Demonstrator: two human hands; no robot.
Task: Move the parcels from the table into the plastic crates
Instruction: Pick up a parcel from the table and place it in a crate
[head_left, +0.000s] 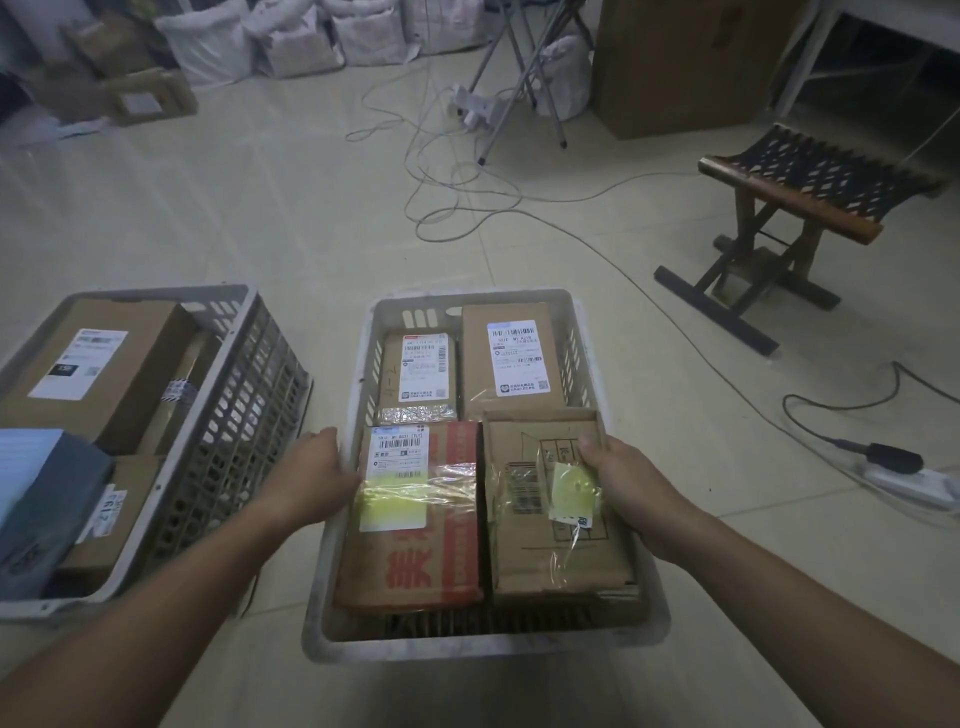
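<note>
In the middle crate on the floor, our two hands are busy. Our left hand holds the left edge of the red-printed parcel, fingers curled round its side. Our right hand grips the plain brown parcel, thumb on top by the yellow sticker. Both parcels lie flat, side by side, touching.

Behind them in the same crate sit two more parcels, a small one with a foil edge and a taller one with a white label. That makes four, and the crate looks nearly full.

The left crate holds a big brown box, a smaller box and a grey-blue package.

We cannot see the counter, so we cannot tell how many parcels are left. We think much is done.
</note>
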